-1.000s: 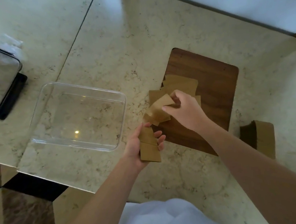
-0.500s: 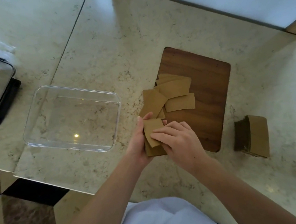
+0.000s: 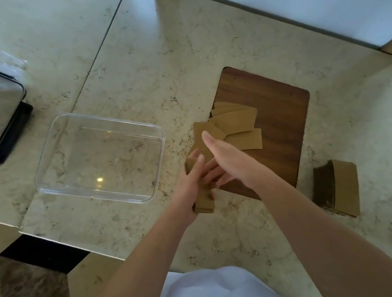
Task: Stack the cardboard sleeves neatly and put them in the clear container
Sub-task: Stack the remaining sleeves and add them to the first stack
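Cardboard sleeves (image 3: 204,202) within left fingers (image 3: 197,164)

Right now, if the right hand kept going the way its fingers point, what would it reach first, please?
Probably the loose cardboard sleeves on the wooden board; the right hand already reaches over them, though its height is unclear.

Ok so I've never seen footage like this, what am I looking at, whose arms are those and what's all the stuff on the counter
This is one camera worn on a person's head, looking down at their own bare arms; no robot. The left hand grips a small stack of cardboard sleeves. The right hand is open, reaching toward loose sleeves fanned over a wooden board. On the stone counter sit an empty clear container and another sleeve bundle.
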Demonstrator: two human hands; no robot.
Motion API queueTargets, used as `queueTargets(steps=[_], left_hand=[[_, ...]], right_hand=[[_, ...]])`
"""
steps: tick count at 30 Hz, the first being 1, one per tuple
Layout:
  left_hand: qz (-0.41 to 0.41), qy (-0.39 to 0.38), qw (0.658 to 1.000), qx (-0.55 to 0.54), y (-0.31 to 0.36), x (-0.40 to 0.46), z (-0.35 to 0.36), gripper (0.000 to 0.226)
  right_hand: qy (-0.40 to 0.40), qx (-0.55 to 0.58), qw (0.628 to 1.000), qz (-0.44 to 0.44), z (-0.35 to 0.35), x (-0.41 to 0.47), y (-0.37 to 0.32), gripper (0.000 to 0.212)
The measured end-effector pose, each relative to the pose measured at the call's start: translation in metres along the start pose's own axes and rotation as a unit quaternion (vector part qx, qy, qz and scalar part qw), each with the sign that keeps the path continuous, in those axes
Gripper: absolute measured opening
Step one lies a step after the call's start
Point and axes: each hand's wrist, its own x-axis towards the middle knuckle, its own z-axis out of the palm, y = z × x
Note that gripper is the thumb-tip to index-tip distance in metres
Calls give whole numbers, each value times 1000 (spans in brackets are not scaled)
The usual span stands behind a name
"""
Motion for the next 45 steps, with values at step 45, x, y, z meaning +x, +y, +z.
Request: queueTargets(steps=[45], left_hand=[[12, 39, 999, -12, 3, 2, -1, 55]], right_hand=[[153, -59, 986, 29, -4, 22, 6, 67]])
